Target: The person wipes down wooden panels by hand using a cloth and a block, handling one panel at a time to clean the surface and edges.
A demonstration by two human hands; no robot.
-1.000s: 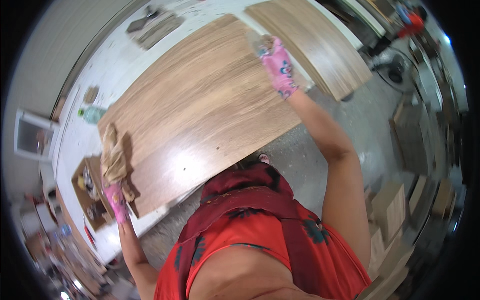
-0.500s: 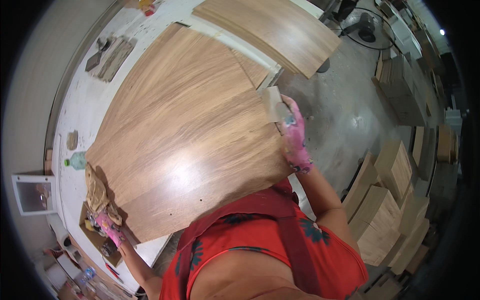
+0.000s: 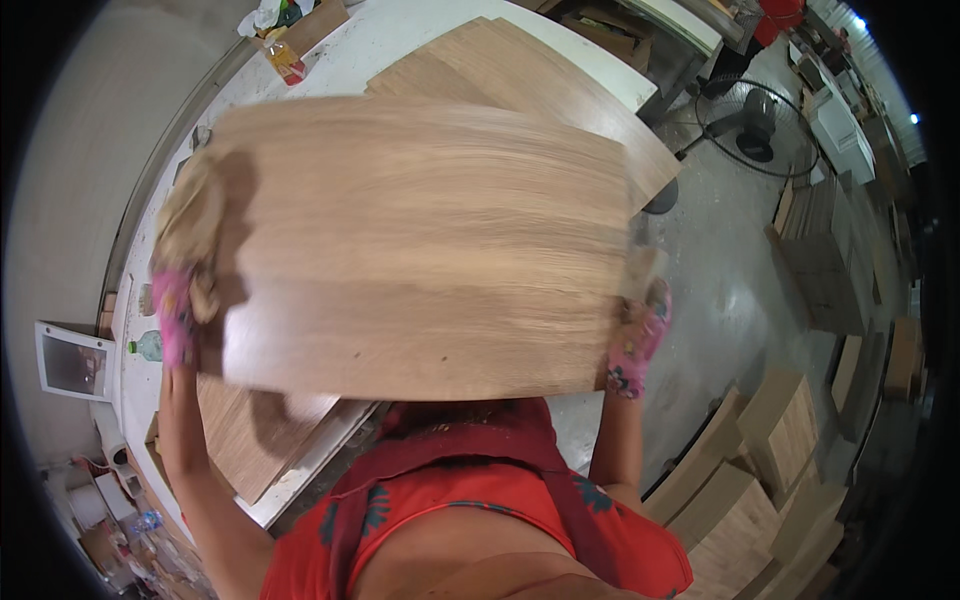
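A wide wood-grain board [image 3: 430, 250] is lifted off the table between my hands, with two small dark holes near its front edge. My left hand [image 3: 176, 318], in a pink patterned glove, is closed at the board's left edge, with a crumpled tan cloth [image 3: 188, 215] bunched in it. At the right edge my right hand [image 3: 640, 345], gloved alike, is closed on the board. A blurred pale block [image 3: 648, 265] shows at its fingertips. Another wood-grain board [image 3: 240, 435] lies underneath on the white table [image 3: 395, 35].
More wood-grain boards [image 3: 560, 95] lie at the table's far side. A bottle with orange-yellow contents [image 3: 285, 62] stands far left, a green-capped bottle [image 3: 147, 346] near the left edge. On the right are a floor fan [image 3: 757, 130] and stacked brown panels [image 3: 730, 515].
The board has been raised off the table and turned, so its near edge now runs across in front of me. My left hand with the cloth moved up and away; another board is uncovered below.
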